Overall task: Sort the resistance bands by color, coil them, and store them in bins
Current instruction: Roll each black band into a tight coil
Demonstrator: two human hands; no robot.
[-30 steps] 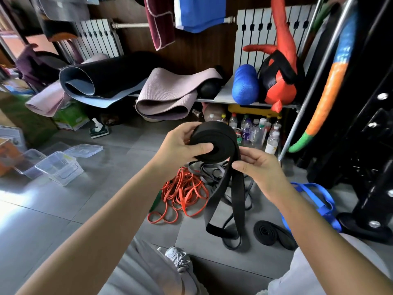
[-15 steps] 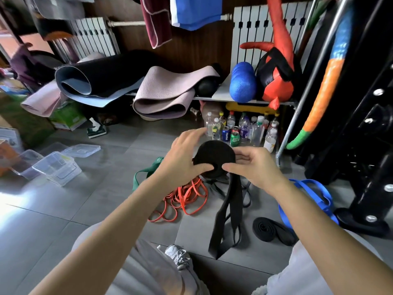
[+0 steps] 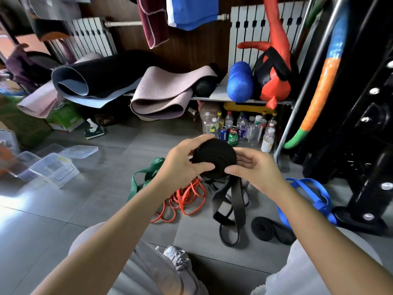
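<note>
A black resistance band coil [image 3: 215,158] is held above the floor between both hands. My left hand [image 3: 182,161] grips its left side, thumb across the front. My right hand [image 3: 253,169] holds its right side, thumb on the front face. The band's loose tail [image 3: 236,201] hangs down from the coil to the floor. On the tiles below lie orange bands [image 3: 187,201], a green band [image 3: 144,177], blue bands [image 3: 308,192] and a coiled black band [image 3: 270,229]. Clear plastic bins [image 3: 53,169] stand at the left.
A low shelf holds rolled mats [image 3: 161,94] and a blue foam roller [image 3: 240,84]. Bottles and cans [image 3: 238,129] stand under it. A black rack base [image 3: 361,218] and a metal pole [image 3: 297,99] stand at the right. My knees and a shoe [image 3: 176,256] are below.
The coil came down from chest height and grew as more band was wound on. The hanging tail is shorter. The green band has come into view.
</note>
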